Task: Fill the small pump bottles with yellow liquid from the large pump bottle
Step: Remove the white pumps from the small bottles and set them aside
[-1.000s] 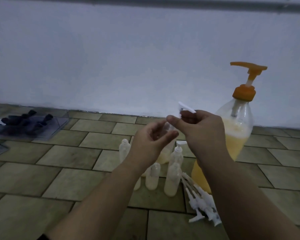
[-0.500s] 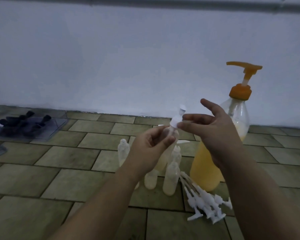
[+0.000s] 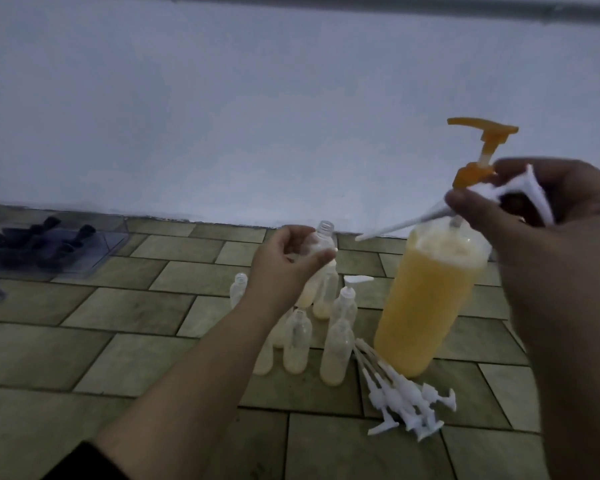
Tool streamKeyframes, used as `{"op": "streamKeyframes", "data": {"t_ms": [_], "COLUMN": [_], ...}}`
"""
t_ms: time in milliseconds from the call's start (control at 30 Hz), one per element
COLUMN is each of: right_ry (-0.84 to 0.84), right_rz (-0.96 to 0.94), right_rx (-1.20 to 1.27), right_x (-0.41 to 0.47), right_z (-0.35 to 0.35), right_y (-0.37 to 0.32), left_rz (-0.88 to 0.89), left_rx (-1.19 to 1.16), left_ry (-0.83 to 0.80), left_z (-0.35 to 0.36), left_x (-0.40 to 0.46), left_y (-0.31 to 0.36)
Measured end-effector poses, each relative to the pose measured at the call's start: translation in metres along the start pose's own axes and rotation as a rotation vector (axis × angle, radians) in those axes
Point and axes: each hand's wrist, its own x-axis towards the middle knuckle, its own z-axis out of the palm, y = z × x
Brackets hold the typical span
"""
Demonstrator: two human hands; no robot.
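Now the left hand grips an uncapped small bottle at centre; the right hand pinches its white pump. Its wet tube may drip, or the swing topple the standing bottles near the large pump bottle.

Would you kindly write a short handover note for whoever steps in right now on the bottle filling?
Left hand: holds a small open bottle up, its neck uncapped.
Right hand: its grip is on a white pump top, dip tube out of the bottle.
Large pump bottle: upright on the tiled floor, yellow liquid nearly to the shoulder.
Done: several small bottles on the floor hold pale liquid; one capped bottle.
Left: fill the held bottle, fit the loose pump tops lying by the large bottle.
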Motion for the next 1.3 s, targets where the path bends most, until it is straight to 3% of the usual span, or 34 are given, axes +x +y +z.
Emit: {"op": "streamKeyframes", "data": {"t_ms": [67,267,533,800,1033,1300], "right_ry": [0.013,-0.025,-0.176,-0.277,-0.437,-0.438], "right_rz": [0.069,0.155,-0.188,-0.325,-0.271,-0.265], "right_rx": [-0.038,-0.299,-0.502,-0.618,-0.73,-0.74], "right_x": [-0.012,-0.061,-0.108,-0.122,-0.127,-0.127], "right_z": [-0.015,-0.039,-0.033,-0.019,-0.016,-0.012], "right_y": [0.01,0.061,0.147,0.189,0.19,0.188], "left_rz": [-0.025,-0.044,-0.111,-0.21,-0.176,-0.242], "left_rx": [-0.009,0.255,0.733,1.074,1.071,1.179], "left_ry": [-0.001,-0.128,-0.312,-0.512,-0.576,-0.63], "left_z": [0.004,0.012,0.024,0.039,0.039,0.052], "left_x": [0.009,0.017,0.015,0.023,0.027,0.03], "left_y": [0.0,-0.003,-0.011,-0.011,-0.01,-0.02]}}
